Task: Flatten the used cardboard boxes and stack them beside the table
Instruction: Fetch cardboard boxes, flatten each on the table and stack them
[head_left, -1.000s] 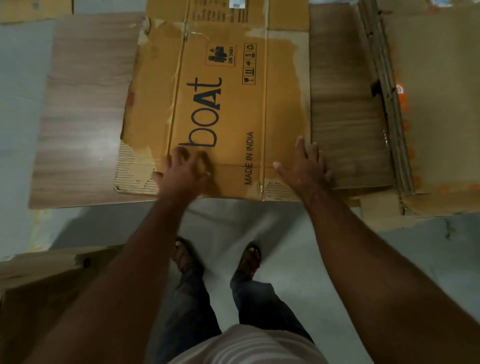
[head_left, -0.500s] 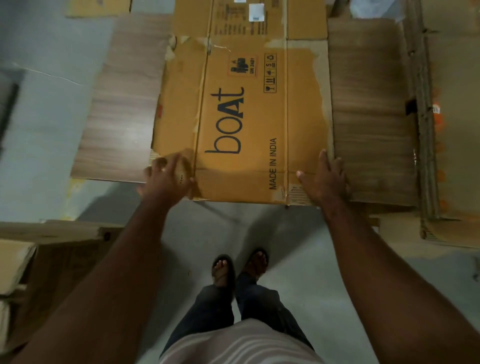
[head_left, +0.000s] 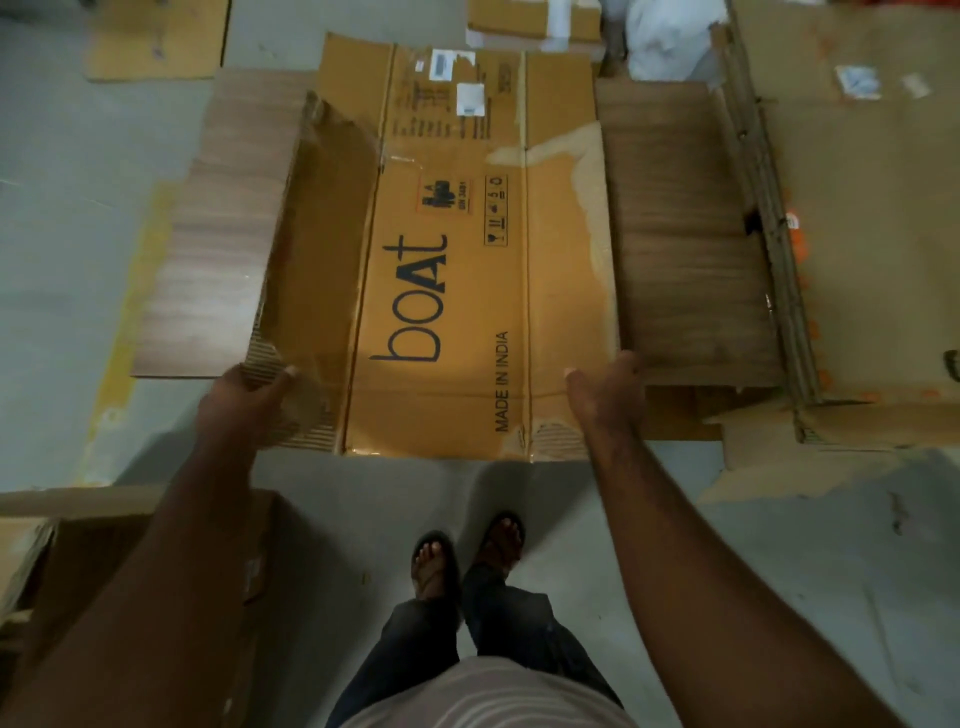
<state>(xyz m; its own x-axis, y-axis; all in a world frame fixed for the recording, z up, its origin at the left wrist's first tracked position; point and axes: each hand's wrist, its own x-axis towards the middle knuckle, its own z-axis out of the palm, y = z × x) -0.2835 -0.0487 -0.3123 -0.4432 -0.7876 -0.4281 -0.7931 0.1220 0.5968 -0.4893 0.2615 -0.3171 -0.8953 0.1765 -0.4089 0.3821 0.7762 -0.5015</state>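
Head cam: left hand (head_left: 244, 400) + right hand (head_left: 605, 395) now clamped on boat carton (head_left: 447, 291) edges, left flap raised vs before

I see a matt brown corrugated cardboard box (head_left: 467, 291), its paper skin torn to bare fluting at the near corners. The tabletop (head_left: 685, 249) under it shows wood-grain laminate with slight sheen. The floor (head_left: 62, 218) looks smooth grey concrete.

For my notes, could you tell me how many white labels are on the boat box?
2: one label near the flattened boat box's far edge, another label just nearer; others may be hidden underneath.
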